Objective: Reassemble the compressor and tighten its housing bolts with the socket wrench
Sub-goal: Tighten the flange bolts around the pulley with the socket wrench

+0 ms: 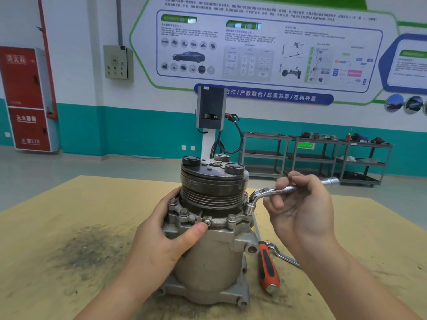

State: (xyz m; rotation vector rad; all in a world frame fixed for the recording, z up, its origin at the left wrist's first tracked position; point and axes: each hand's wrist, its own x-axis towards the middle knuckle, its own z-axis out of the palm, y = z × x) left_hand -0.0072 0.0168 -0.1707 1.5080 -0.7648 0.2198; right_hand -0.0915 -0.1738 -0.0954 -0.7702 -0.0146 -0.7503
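The right hand [302,213] fingers clamp on the shiny bent wrench [272,191], its socket below them on a bolt [250,207]. The left hand [166,236] fingers wrap the grey metal compressor [208,245] standing on the dusty table [69,227]. Best keep the socket straight and turn slowly.
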